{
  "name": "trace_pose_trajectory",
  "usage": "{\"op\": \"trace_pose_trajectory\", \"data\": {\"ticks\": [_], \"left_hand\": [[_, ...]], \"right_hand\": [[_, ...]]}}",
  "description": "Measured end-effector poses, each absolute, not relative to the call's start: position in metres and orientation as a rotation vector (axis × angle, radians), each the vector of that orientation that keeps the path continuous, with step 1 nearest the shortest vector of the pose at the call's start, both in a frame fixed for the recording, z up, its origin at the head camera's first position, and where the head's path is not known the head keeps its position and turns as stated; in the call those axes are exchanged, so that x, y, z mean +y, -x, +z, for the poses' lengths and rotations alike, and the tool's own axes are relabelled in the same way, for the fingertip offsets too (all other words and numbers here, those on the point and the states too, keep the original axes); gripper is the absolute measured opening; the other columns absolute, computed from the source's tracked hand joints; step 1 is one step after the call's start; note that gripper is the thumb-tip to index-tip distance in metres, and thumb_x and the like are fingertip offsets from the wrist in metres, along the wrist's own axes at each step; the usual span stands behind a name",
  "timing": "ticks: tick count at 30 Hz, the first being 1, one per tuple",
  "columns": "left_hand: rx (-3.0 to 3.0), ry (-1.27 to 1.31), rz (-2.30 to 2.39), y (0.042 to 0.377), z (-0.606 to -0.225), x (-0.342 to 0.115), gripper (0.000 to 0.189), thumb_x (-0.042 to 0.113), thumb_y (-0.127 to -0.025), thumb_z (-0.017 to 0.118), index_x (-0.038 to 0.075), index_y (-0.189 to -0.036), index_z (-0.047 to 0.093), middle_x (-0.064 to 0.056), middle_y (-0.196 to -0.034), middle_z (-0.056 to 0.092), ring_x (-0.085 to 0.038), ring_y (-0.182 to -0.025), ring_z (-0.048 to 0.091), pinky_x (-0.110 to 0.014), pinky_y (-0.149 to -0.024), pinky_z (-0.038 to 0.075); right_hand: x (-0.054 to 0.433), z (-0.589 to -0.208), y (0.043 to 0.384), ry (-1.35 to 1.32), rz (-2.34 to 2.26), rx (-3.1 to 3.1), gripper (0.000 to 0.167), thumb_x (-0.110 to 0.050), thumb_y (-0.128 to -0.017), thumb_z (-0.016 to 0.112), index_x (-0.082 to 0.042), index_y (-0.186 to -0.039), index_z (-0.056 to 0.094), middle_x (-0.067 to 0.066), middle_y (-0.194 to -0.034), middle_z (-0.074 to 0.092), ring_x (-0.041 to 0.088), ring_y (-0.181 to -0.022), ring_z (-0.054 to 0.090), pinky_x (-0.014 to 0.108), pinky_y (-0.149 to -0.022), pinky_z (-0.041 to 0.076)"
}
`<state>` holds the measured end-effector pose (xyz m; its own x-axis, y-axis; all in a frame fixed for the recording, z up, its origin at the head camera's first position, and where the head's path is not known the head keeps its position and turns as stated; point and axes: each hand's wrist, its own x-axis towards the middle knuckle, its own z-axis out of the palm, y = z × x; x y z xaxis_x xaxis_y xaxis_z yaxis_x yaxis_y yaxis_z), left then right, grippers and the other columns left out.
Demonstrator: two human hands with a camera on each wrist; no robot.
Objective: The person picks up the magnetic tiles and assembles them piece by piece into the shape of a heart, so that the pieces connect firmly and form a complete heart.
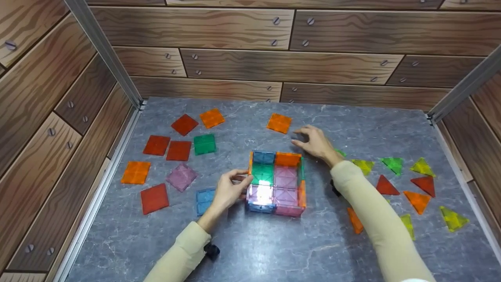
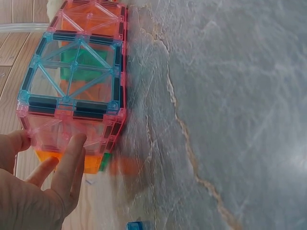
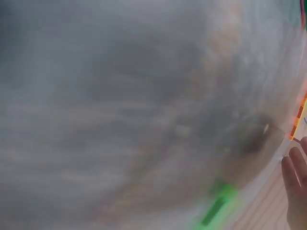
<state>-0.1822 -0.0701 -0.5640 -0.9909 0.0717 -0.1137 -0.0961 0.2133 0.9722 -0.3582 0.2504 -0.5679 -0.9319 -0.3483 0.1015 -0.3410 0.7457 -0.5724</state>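
A box of see-through magnetic tiles (image 1: 289,159) stands on the grey marbled table, its top uncovered. Its walls are blue, orange, pink and green, and purple and green squares show inside. Beside its left wall is my left hand (image 1: 230,190), fingers and thumb touching the side; the left wrist view shows those fingers spread over a pink tile (image 2: 53,132). Beyond the box's far right corner, my right hand (image 1: 315,143) hovers with loosely bent fingers and nothing in them. An orange square tile (image 1: 279,123) lies just left of its fingertips. The right wrist view is blurred.
Loose square tiles lie left, among them a red one (image 1: 154,198), a green one (image 1: 205,144), a purple one (image 1: 181,177) and a blue one (image 1: 205,200). Several triangle tiles, such as a yellow one (image 1: 453,218), lie right, partly under the right arm. Wood-patterned walls surround the table.
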Motion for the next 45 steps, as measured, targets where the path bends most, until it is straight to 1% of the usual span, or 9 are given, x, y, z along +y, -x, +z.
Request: {"op": "trace_pose_trajectory", "data": {"ticks": [8, 12, 18, 23, 25, 29, 32, 37, 45], "left_hand": [[2.339, 0.025, 1.887, 0.179, -0.563, -0.069, 0.04, 0.033, -0.1, 0.074, 0.007, -0.13, 0.073, -0.019, -0.111, 0.074, -0.015, -0.078, 0.075, -0.046, -0.068, 0.067], [2.336, 0.023, 1.889, 0.179, -0.564, -0.069, 0.04, 0.033, -0.1, 0.074, 0.006, -0.13, 0.073, -0.019, -0.112, 0.075, -0.015, -0.078, 0.075, -0.046, -0.069, 0.067], [2.327, 0.034, 1.897, 0.179, -0.565, -0.068, 0.04, 0.032, -0.1, 0.074, 0.005, -0.13, 0.072, -0.02, -0.112, 0.075, -0.015, -0.076, 0.075, -0.046, -0.069, 0.067], [2.329, 0.036, 1.896, 0.18, -0.565, -0.067, 0.04, 0.031, -0.1, 0.074, 0.005, -0.13, 0.072, -0.019, -0.112, 0.075, -0.014, -0.077, 0.075, -0.045, -0.069, 0.067], [2.33, 0.033, 1.895, 0.179, -0.565, -0.068, 0.041, 0.032, -0.1, 0.074, 0.005, -0.13, 0.072, -0.019, -0.112, 0.075, -0.014, -0.077, 0.075, -0.045, -0.068, 0.067], [2.325, 0.013, 1.898, 0.177, -0.564, -0.069, 0.042, 0.032, -0.1, 0.073, 0.004, -0.131, 0.071, -0.021, -0.113, 0.074, -0.015, -0.078, 0.076, -0.045, -0.068, 0.067], [2.324, -0.003, 1.902, 0.177, -0.563, -0.069, 0.042, 0.033, -0.1, 0.073, 0.004, -0.131, 0.071, -0.021, -0.114, 0.074, -0.015, -0.078, 0.076, -0.045, -0.068, 0.067], [2.332, -0.002, 1.89, 0.178, -0.562, -0.068, 0.042, 0.033, -0.1, 0.074, 0.004, -0.131, 0.072, -0.02, -0.112, 0.074, -0.014, -0.077, 0.075, -0.044, -0.067, 0.067], [2.348, 0.013, 1.883, 0.182, -0.561, -0.07, 0.039, 0.033, -0.1, 0.074, 0.007, -0.13, 0.073, -0.02, -0.112, 0.074, -0.014, -0.077, 0.074, -0.042, -0.066, 0.066]], "right_hand": [[0.229, -0.563, 0.374, 0.717, -0.551, 2.89, 0.053, -0.038, -0.102, 0.068, -0.01, -0.146, 0.063, 0.023, -0.155, 0.054, 0.046, -0.145, 0.049, 0.063, -0.122, 0.039], [0.23, -0.564, 0.372, 0.749, -0.449, 2.874, 0.054, -0.041, -0.103, 0.066, -0.012, -0.149, 0.061, 0.021, -0.159, 0.051, 0.045, -0.147, 0.047, 0.062, -0.122, 0.039], [0.249, -0.571, 0.361, 0.818, -0.451, 2.955, 0.044, -0.039, -0.102, 0.069, -0.013, -0.138, 0.071, 0.019, -0.144, 0.062, 0.041, -0.135, 0.058, 0.06, -0.113, 0.049], [0.266, -0.575, 0.349, 0.863, -0.473, 3.053, 0.035, -0.039, -0.098, 0.075, -0.013, -0.12, 0.079, 0.016, -0.123, 0.069, 0.037, -0.114, 0.065, 0.056, -0.097, 0.057], [0.267, -0.575, 0.346, 0.821, -0.481, 3.071, 0.038, -0.041, -0.097, 0.075, -0.013, -0.121, 0.079, 0.015, -0.124, 0.068, 0.037, -0.113, 0.064, 0.056, -0.096, 0.056], [0.259, -0.575, 0.349, 0.615, -0.493, 3.049, 0.056, -0.05, -0.098, 0.071, -0.013, -0.14, 0.068, 0.02, -0.146, 0.057, 0.042, -0.132, 0.055, 0.061, -0.108, 0.05], [0.25, -0.574, 0.354, 0.472, -0.494, 3.021, 0.067, -0.055, -0.098, 0.069, -0.012, -0.149, 0.061, 0.025, -0.155, 0.049, 0.045, -0.14, 0.049, 0.062, -0.115, 0.046], [0.246, -0.573, 0.358, 0.376, -0.526, 3.02, 0.062, -0.048, -0.098, 0.071, -0.008, -0.144, 0.064, 0.028, -0.152, 0.055, 0.048, -0.141, 0.049, 0.059, -0.119, 0.042], [0.273, -0.568, 0.355, 0.431, -0.579, 3.054, 0.055, -0.039, -0.093, 0.077, -0.005, -0.136, 0.07, 0.029, -0.144, 0.061, 0.05, -0.133, 0.053, 0.06, -0.117, 0.042]]}}
